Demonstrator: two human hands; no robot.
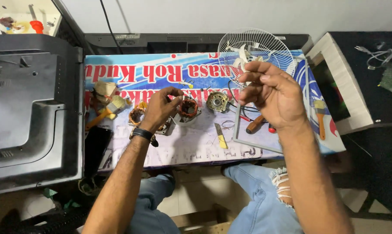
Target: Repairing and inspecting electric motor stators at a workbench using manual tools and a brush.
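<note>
The left hand rested on the counter, fingers pinched together beside a round copper-wound stator lying flat, bore facing up. The right hand hovered raised above the counter, fingers loosely curled on nothing visible, before a white wire fan guard. A wooden-handled screwdriver lay slanted below it.

Head view, steeply down, close

Even, bright indoor light; soft shadows. Sharp at centre. Wide-angle bending at 9 and 3 o'clock edges.
</note>
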